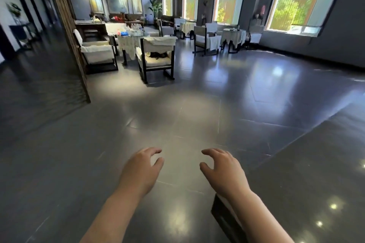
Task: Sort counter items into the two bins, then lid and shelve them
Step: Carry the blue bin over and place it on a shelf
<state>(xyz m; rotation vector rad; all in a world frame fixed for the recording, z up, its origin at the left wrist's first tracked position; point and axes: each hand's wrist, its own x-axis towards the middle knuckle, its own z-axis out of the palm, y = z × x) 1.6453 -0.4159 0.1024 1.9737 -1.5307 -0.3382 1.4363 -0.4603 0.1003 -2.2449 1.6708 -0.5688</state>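
Two bare forearms enter from the bottom edge, each ending in a bare hand. Left hand [141, 169]: no glove, no ring seen on the fingers that show, no watch or band at the wrist behind it. Right hand [222, 170]: likewise ungloved, no ring or bracelet seen, wrist bare. No sleeve or cuff appears on either forearm up to the frame edge below the hands; any garment lies out of view. No marks, tape, bandages or tattoos seen on the backs of the hands or along the forearms. Fingernails are mostly turned away and cannot be judged. Nothing else of the person is in view.
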